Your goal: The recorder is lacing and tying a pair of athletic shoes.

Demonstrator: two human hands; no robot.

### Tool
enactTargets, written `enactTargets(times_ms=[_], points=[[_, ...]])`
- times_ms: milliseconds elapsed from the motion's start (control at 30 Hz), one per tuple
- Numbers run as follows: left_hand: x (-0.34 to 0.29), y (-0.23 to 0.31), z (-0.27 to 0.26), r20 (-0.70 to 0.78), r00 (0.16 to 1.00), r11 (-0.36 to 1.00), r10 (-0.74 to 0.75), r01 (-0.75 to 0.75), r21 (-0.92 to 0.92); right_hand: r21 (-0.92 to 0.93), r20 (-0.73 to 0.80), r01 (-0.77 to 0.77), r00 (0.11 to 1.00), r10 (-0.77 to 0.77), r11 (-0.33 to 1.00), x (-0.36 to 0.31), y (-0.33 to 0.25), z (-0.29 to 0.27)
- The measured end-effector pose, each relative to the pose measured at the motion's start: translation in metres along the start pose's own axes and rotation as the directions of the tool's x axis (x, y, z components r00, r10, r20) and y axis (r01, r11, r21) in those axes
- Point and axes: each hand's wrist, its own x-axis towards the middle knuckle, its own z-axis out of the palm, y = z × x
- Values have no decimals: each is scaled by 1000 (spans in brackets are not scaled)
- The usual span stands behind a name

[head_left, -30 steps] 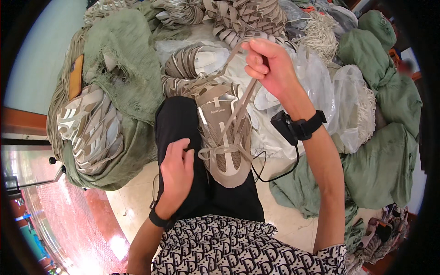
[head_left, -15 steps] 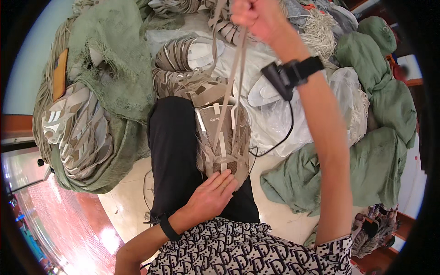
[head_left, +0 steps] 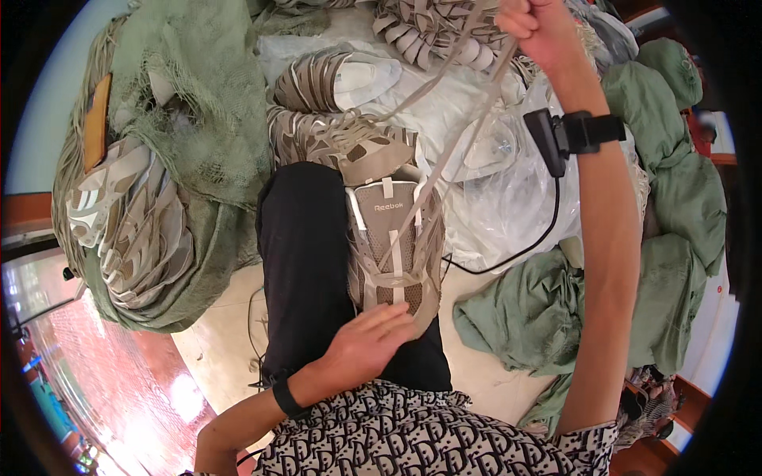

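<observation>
A beige-brown sneaker (head_left: 403, 210) lies across my thighs, its toe toward me and its tongue pointing away. My left hand (head_left: 371, 341) rests on the toe, fingers stretched out flat. High at the far right, my right hand (head_left: 540, 32) is closed in a fist on a long beige shoelace (head_left: 446, 159). One strand of it runs taut from the lower eyelets of the sneaker up to the fist. Another strand sags from the fist toward the laced shoe parts beyond my knee. The fist is partly cut off by the picture's upper edge.
Just past the sneaker lie more brown shoe uppers (head_left: 361, 151) on white plastic sheeting (head_left: 508, 206). A green sack (head_left: 190, 95) with striped uppers (head_left: 131, 230) stands at left. Green cloth bundles (head_left: 524, 317) line the right. A black cable (head_left: 548, 230) hangs from my right wrist device.
My right hand has moved to the right, drawing the shoelace into a steeper rightward slant. My left hand has stayed on the toe, with only a slight shift.
</observation>
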Motion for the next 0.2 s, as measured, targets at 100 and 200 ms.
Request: enactTargets(times_ms=[100, 200], points=[[4, -3, -12, -260, 948, 981, -183, 193, 11, -134, 11, -10, 1000, 11, 991, -23, 11, 15], [23, -5, -17, -241, 932, 934, -270, 315, 172, -156, -12, -24, 1000, 22, 988, -37, 11, 28]])
